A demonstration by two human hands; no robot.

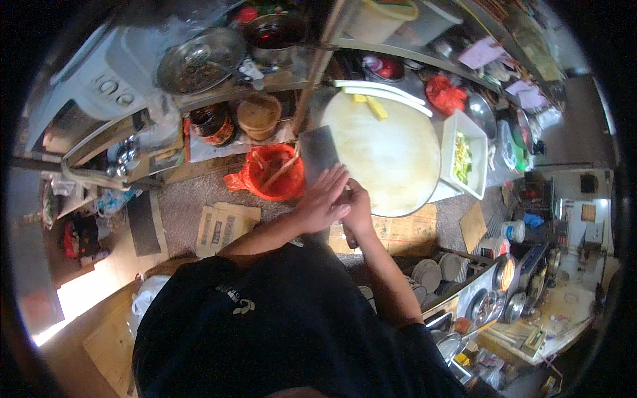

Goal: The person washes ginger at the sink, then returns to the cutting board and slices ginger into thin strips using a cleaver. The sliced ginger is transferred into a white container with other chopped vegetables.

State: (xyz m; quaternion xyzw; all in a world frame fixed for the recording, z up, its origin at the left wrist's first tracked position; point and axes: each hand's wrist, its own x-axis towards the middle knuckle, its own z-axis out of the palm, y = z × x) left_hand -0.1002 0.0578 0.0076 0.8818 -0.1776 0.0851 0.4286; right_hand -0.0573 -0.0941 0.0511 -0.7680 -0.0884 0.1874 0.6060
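Note:
My right hand is closed around the handle of a cleaver, whose handle end shows below the fist. The broad dark blade points away from me, left of a round cutting board. My left hand lies flat with straight fingers against the lower part of the blade, beside the right hand. Yellow pieces of food rest at the far edge of the board. Right of it, a white rectangular tub holds cut green and yellow pieces.
Left of the blade is a bin lined with a red plastic bag. Beyond stand a brown tub, a dark jar and a large metal bowl. A red bag lies behind the tub. Flattened cardboard covers some floor.

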